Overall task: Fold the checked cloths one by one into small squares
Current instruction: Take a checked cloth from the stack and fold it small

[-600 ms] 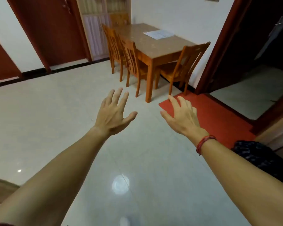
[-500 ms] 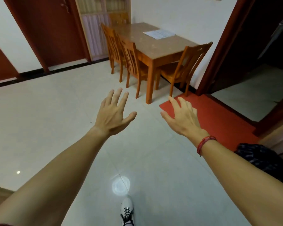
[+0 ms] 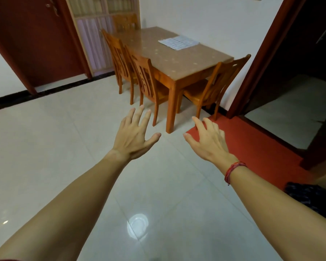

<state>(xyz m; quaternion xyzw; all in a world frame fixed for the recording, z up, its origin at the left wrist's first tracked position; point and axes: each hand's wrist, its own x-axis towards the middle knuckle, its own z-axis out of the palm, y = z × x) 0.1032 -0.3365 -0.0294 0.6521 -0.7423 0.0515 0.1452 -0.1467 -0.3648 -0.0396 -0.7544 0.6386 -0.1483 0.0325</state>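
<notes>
One floor (image 3: 45, 147): glossy pale tile lies between you and the work, with a lamp glare on it. In my judgement a slip is the first hazard if you hurry across.
Table (image 3: 186, 61): it stands against the far wall, its long side running away from you toward the far left. You are well apart from it, so no fold can begin until you close in.
Chairs (image 3: 145, 76): two are tucked along the side facing you, and an end chair (image 3: 214, 80) sits at the near end. They likely block a direct reach, and leaning over a backrest could drag the cloth off instead of folding it.
Red mat (image 3: 252, 144): it lies by the doorway, just beside the table's near leg. Its edge could catch your foot.
Dark patterned fabric (image 3: 312, 196): it shows low at your right, and I cannot tell what it is.
Checked cloth (image 3: 178, 42): it lies flat on the far half of the table top, near the wall side, touched by nothing. Its edges seem to run with the table's edges, one corner pointing toward you. It looks close to square at this angle, so I cannot name a long axis, nor tell whether it is one cloth or a stack.
Left hand (image 3: 134, 136): it is held out over the floor, fingers spread apart, holding nothing.
Right hand (image 3: 210, 142): the same, fingers splayed and empty, hovering over the mat's corner.
Bracelet (image 3: 233, 171): this red cord on your right wrist could snag a loose cloth edge.
</notes>
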